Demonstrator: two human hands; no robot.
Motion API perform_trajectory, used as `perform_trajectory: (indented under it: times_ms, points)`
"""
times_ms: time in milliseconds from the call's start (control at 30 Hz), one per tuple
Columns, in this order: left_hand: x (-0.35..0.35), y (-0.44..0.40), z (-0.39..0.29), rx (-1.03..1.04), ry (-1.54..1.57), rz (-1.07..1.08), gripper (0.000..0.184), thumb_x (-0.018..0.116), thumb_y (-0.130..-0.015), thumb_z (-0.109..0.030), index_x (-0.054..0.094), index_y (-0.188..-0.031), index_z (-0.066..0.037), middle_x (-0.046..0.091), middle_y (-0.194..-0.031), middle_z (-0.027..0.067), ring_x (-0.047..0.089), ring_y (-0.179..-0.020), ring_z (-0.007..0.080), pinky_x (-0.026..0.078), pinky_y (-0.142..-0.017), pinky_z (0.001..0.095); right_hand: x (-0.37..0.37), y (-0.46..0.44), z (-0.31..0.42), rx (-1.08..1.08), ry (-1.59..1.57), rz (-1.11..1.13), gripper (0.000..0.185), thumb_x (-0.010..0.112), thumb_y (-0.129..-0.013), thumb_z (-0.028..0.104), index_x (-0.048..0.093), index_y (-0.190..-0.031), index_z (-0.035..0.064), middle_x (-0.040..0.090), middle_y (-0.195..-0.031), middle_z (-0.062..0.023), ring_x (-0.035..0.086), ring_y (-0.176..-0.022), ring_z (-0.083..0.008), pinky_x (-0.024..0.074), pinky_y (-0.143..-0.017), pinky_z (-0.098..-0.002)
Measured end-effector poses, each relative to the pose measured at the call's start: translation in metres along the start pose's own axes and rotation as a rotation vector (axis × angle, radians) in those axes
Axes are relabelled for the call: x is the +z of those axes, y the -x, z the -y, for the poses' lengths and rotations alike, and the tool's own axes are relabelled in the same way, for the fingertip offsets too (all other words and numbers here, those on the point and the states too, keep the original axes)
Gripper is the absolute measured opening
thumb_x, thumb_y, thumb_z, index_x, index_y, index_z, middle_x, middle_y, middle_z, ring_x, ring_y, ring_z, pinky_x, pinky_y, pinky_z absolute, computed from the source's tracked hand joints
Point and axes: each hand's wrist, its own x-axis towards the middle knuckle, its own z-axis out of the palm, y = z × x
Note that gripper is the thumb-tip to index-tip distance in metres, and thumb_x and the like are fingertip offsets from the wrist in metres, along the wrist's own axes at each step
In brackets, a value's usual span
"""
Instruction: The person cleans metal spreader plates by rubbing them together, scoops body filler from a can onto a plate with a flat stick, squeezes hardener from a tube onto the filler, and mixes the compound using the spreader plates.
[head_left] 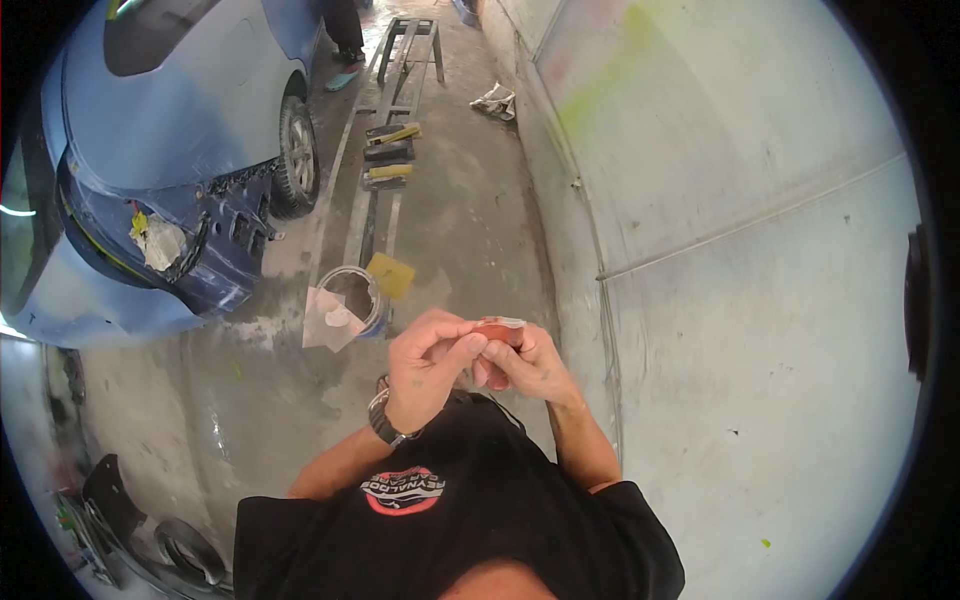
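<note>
In front of my chest, both hands meet on a small reddish-brown piece of sandpaper (pixel 503 332) with a pale edge along its top. My left hand (pixel 430 362), with a dark watch on the wrist, pinches its left side between thumb and fingers. On the right side, my right hand (pixel 532 365) has its thumb pressed against the near face and its fingers curled behind. Part of the sandpaper is hidden by the fingers. Beyond my left hand stands a bucket (pixel 381 318) with a pale pinkish sheet (pixel 322 325) over its rim and a yellow flat piece (pixel 391 275) beside it.
A blue car (pixel 180 110) with a scuffed, partly dismantled corner stands at left. A long metal bench (pixel 362 225) bears several sanding blocks (pixel 389 152). Crumpled paper (pixel 494 102) lies by the pale wall (pixel 740 300). Another person's legs (pixel 343 28) show at the back.
</note>
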Motion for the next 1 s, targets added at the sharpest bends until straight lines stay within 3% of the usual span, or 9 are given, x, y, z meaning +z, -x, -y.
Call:
perform_trajectory:
  times_ms: [100,200,333,433,600,700,800,933,1000]
  points:
    - [-0.004,0.000,0.009,0.095,-0.413,0.067,0.003,0.070,-0.093,0.000,0.070,-0.095,0.002,0.062,-0.090,0.0074,0.062,-0.071,0.0113,0.048,-0.064,0.0235,-0.010,0.012,-0.008,0.067,-0.137,-0.098,0.030,0.055,-0.104,0.027,0.064,-0.107,-0.0008,0.064,-0.071,-0.0038,0.058,-0.058,-0.0103,0.0457,-0.050,-0.0250]
    - [-0.028,0.011,0.039,-0.019,-0.637,0.162,0.002,0.071,-0.092,-0.001,0.072,-0.092,0.000,0.062,-0.085,0.0052,0.059,-0.073,0.0099,0.046,-0.066,0.0225,-0.035,0.023,-0.021,-0.078,-0.303,-0.128,0.030,0.057,-0.103,0.029,0.064,-0.102,0.0000,0.066,-0.072,-0.0070,0.060,-0.057,-0.0122,0.0463,-0.049,-0.0263]
    - [-0.007,-0.006,0.055,-0.204,-0.252,0.144,0.012,0.072,-0.091,-0.001,0.073,-0.102,0.000,0.062,-0.095,0.0062,0.059,-0.075,0.0081,0.047,-0.067,0.0232,-0.060,0.044,-0.022,-0.071,-0.294,-0.165,0.028,0.059,-0.103,0.029,0.064,-0.103,0.0010,0.066,-0.071,-0.0076,0.061,-0.057,-0.0135,0.0465,-0.048,-0.0274]
    - [0.075,-0.031,0.020,-0.143,-0.026,0.129,0.017,0.071,-0.092,-0.001,0.072,-0.109,0.000,0.062,-0.103,0.0070,0.058,-0.075,0.0080,0.050,-0.070,0.0234,-0.071,0.061,-0.020,-0.059,-0.264,-0.248,0.028,0.059,-0.103,0.029,0.064,-0.103,0.0012,0.066,-0.071,-0.0062,0.061,-0.057,-0.0133,0.0469,-0.048,-0.0276]
    - [0.120,-0.041,0.042,-0.095,-0.068,0.427,0.018,0.068,-0.094,0.001,0.072,-0.111,0.002,0.062,-0.106,0.0070,0.056,-0.078,0.0089,0.050,-0.074,0.0231,-0.083,0.092,-0.025,-0.118,-0.216,-0.407,0.029,0.061,-0.102,0.030,0.064,-0.104,0.0009,0.067,-0.072,-0.0046,0.060,-0.057,-0.0131,0.0476,-0.048,-0.0289]
    - [0.135,-0.029,0.062,-0.035,-0.122,0.405,0.017,0.069,-0.093,0.001,0.072,-0.110,0.002,0.062,-0.103,0.0065,0.055,-0.078,0.0081,0.049,-0.073,0.0227,-0.089,0.116,-0.023,-0.092,-0.230,-0.460,0.027,0.060,-0.103,0.029,0.064,-0.103,0.0021,0.067,-0.072,-0.0064,0.062,-0.056,-0.0149,0.0493,-0.047,-0.0310]
    - [0.126,-0.023,0.082,-0.081,-0.322,0.488,0.014,0.069,-0.093,0.001,0.072,-0.107,0.002,0.061,-0.102,0.0064,0.055,-0.078,0.0079,0.048,-0.071,0.0225,-0.101,0.130,-0.053,-0.337,-0.403,-0.600,0.033,0.055,-0.105,0.034,0.060,-0.094,0.0035,0.063,-0.062,-0.0096,0.062,-0.047,-0.0173,0.0483,-0.040,-0.0260]
    - [0.129,-0.030,0.098,-0.267,-0.153,0.582,0.019,0.074,-0.090,-0.001,0.071,-0.108,0.000,0.061,-0.097,0.0039,0.056,-0.078,0.0079,0.048,-0.071,0.0230,-0.117,0.152,-0.071,-0.526,-0.760,-0.285,0.038,0.058,-0.103,0.038,0.058,-0.091,0.0019,0.062,-0.063,-0.0123,0.063,-0.052,-0.0228,0.0510,-0.044,-0.0335]
    - [0.177,-0.035,0.069,-0.266,0.008,0.612,0.020,0.078,-0.087,-0.005,0.071,-0.105,-0.001,0.063,-0.093,0.0028,0.058,-0.079,0.0080,0.049,-0.070,0.0237,-0.116,0.154,-0.081,-0.610,-0.886,-0.144,0.042,0.056,-0.103,0.042,0.057,-0.091,0.0011,0.061,-0.062,-0.0133,0.062,-0.050,-0.0239,0.0510,-0.043,-0.0348]
